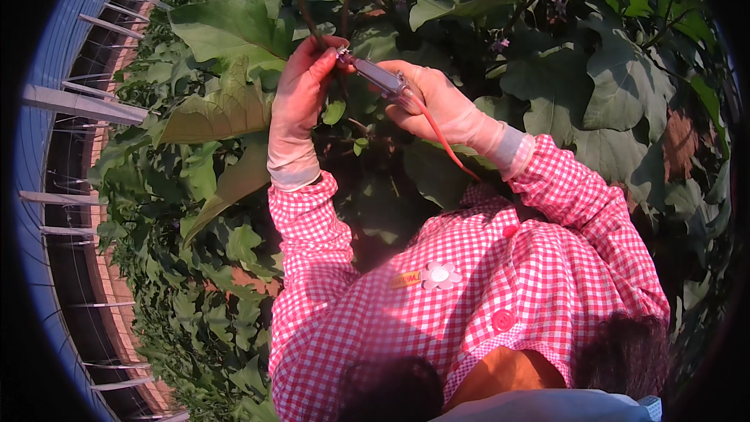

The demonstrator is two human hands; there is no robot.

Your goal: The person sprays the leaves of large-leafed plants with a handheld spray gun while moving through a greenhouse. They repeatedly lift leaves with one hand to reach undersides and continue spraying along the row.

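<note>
My left hand (302, 85), in a thin pale glove, pinches an eggplant flower (343, 53) beside an upright plant stem (303, 3). Its thumb and index finger meet at the flower. My right hand (436, 99), gloved too, grips a small handheld tool (375, 77) with a clear body. The tool's tip points up and left and touches or nearly touches the flower; which of the two I cannot tell. From its rear end a red tube or cord (439, 136) runs down to the front of the checked garment.
Broad eggplant leaves (225, 29) crowd round both hands. Purple flowers (500, 45) show among the foliage at the upper right. Along the far left run a pale post (85, 104), thin wires, a brick wall base and blue sheeting.
</note>
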